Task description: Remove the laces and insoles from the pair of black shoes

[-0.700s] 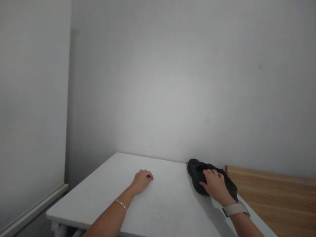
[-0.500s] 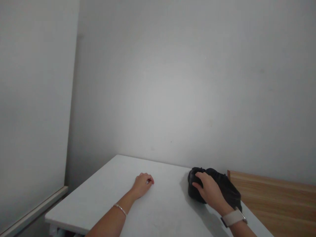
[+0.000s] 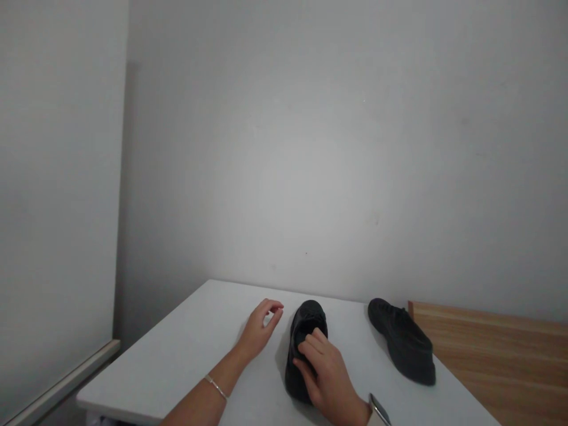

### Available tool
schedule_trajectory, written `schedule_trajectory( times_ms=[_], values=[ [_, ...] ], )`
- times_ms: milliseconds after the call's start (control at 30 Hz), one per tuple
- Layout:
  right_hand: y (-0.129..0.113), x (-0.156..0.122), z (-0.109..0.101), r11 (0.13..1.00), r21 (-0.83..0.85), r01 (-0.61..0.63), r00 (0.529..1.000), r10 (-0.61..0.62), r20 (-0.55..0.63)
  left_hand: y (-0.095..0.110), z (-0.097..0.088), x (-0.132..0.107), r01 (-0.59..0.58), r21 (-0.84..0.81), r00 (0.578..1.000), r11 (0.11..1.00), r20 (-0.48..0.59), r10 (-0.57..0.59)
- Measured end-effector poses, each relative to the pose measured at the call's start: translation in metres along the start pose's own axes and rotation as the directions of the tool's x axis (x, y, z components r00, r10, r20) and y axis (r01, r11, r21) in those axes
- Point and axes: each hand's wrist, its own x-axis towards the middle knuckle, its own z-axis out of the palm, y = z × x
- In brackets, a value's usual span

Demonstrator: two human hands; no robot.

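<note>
A black shoe (image 3: 306, 322) lies in the middle of the white table (image 3: 195, 343), toe pointing away from me. My right hand (image 3: 326, 376) is wrapped over its top near the heel, fingers curled on it. My left hand (image 3: 260, 328) hovers just left of the shoe's toe, fingers loosely curved and apart, holding nothing. A thin bracelet is on my left wrist and a watch on my right. A second black shoe (image 3: 402, 340) lies on the table's right side, untouched.
A wooden surface (image 3: 501, 355) adjoins the white table on the right. Plain grey walls stand behind the table and at the left, with a pale ledge (image 3: 66, 378) low on the left wall.
My right hand has carried one black shoe from the pair at the right to the table's middle. The other shoe stayed at the right. My left hand lifted and uncurled slightly.
</note>
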Motion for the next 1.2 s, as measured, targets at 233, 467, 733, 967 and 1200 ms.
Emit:
schedule_trajectory(
  times_ms=[233, 467, 733, 967, 1200],
  values=[
    [0.012, 0.023, -0.022, 0.987, 0.159, 0.02, 0.999, -0.026, 0.036, 0.027, 0.007, 0.007, -0.145, -0.127, 0.981, 0.981, 0.108, 0.159],
    [0.073, 0.08, -0.021, 0.827, 0.521, -0.212, 0.872, 0.401, -0.28, 0.039, 0.023, 0.054, -0.003, -0.285, 0.978, 0.958, 0.2, 0.062],
    [0.09, 0.059, 0.004, 0.681, 0.683, -0.262, 0.95, 0.307, 0.058, 0.012, 0.031, 0.035, -0.023, -0.321, 0.938, 0.947, 0.32, 0.131],
    [0.084, 0.042, -0.028, 0.692, 0.674, -0.258, 0.962, 0.118, 0.247, 0.018, 0.034, 0.028, -0.067, -0.328, 0.968, 0.942, 0.209, 0.142],
    [0.086, 0.041, 0.007, 0.582, 0.784, -0.216, 0.975, 0.178, 0.136, 0.02, 0.036, 0.026, -0.136, -0.255, 0.982, 0.957, 0.093, 0.164]
  ],
)
